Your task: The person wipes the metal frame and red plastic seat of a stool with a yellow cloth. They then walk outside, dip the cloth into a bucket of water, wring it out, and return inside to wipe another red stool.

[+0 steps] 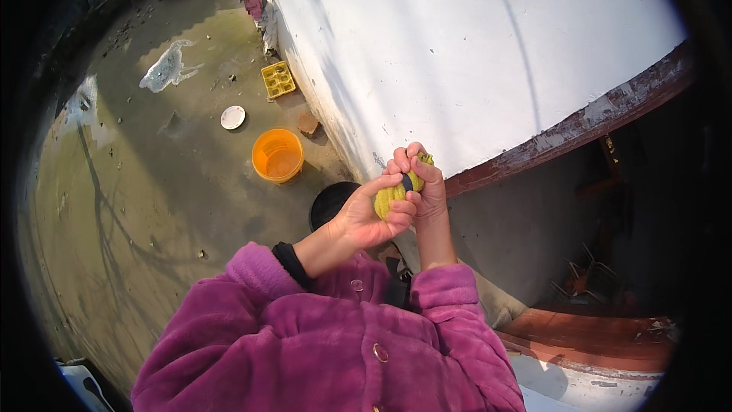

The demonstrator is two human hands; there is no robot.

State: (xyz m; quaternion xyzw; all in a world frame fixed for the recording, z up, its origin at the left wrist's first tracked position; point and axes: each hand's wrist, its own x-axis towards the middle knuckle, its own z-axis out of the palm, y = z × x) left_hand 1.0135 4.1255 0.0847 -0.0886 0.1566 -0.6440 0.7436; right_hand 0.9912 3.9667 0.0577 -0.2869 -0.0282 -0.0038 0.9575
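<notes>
While one yellow-green cloth [387, 203] sits bunched between the left hand [363, 217] and right hand [431, 189], both curled tight around it, I count beyond them one black tub [326, 204], one orange bucket [264, 151], contents unclear, one white plate [232, 117] and one yellow tray [279, 79].

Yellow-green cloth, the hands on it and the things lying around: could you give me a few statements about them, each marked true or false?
1. The left hand and the right hand both grip the yellow-green cloth. True.
2. The orange bucket stands to the right of both hands. False: it stands to their left.
3. The white plate lies on the ground. True.
4. The compartmented tray near the white wall is blue. False: it is yellow.
5. The person's jacket is green. False: it is purple.
</notes>
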